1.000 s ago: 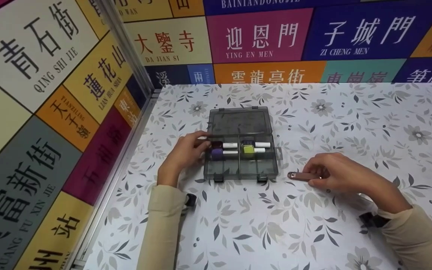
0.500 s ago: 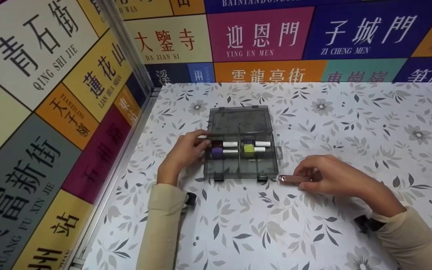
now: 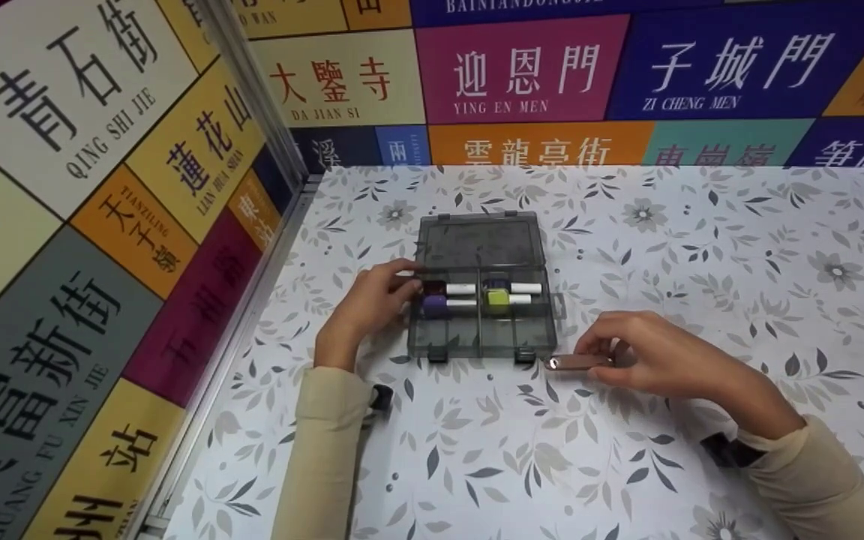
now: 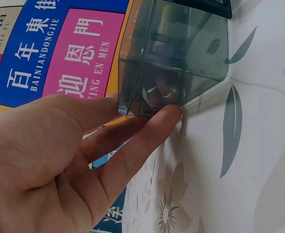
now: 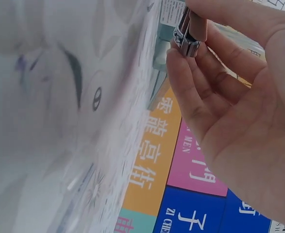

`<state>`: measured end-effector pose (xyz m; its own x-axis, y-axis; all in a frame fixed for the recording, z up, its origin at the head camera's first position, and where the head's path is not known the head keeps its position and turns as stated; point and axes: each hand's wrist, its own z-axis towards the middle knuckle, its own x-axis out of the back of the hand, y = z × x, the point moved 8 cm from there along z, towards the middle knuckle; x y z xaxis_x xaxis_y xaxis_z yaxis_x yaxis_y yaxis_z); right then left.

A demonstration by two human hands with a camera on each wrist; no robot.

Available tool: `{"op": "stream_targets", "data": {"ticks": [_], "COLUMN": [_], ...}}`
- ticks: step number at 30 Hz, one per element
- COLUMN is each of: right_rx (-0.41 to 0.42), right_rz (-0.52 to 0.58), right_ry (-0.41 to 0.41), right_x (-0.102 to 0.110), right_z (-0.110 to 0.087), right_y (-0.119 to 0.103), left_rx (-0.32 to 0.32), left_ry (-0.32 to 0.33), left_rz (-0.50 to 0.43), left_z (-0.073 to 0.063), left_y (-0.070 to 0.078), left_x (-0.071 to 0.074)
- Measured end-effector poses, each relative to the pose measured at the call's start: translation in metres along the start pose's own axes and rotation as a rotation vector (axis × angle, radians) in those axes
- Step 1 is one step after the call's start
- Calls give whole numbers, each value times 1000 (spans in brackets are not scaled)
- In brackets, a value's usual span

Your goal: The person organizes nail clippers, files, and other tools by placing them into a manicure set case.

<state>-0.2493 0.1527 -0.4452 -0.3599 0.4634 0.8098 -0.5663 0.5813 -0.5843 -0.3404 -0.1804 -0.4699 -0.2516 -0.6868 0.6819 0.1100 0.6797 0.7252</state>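
My left hand (image 3: 377, 301) holds the left edge of a smoky clear plastic compartment box (image 3: 443, 346), its fingertips against the side wall in the left wrist view. The lid (image 3: 481, 240) lies back. Inside are nail polish bottles with white caps: dark red (image 3: 434, 288), purple (image 3: 434, 304), dark blue (image 3: 495, 284) and yellow-green (image 3: 496, 301). My right hand (image 3: 649, 352) pinches a brownish nail clipper (image 3: 580, 363) between thumb and fingers, close to the box's front right corner. Shiny metal shows on the nail clipper (image 5: 187, 43) in the right wrist view.
A white cloth with grey leaves and flowers covers the table (image 3: 702, 262). Colourful panels with lettering stand behind the table (image 3: 522, 79) and along its left side. The front row of box compartments holds no bottles. Two dark latches (image 3: 438, 354) stick out at the box's front.
My right hand has moved left with the nail clipper, bringing it from right of the box to near its front right corner. My left hand and the box have stayed put.
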Motion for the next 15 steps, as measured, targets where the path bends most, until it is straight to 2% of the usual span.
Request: {"op": "stream_targets", "data": {"ticks": [8,15], "right_rx": [14,7], "right_rz": [-22,-24], "right_ry": [32,76], "right_x": [-1,1], "right_z": [10,19], "right_y": [-11,-13], "left_rx": [-25,-14], "left_ry": [9,8], "left_rz": [1,-4], "left_z": [0,-1], "left_y": [0,0], "left_x": [0,1]}}
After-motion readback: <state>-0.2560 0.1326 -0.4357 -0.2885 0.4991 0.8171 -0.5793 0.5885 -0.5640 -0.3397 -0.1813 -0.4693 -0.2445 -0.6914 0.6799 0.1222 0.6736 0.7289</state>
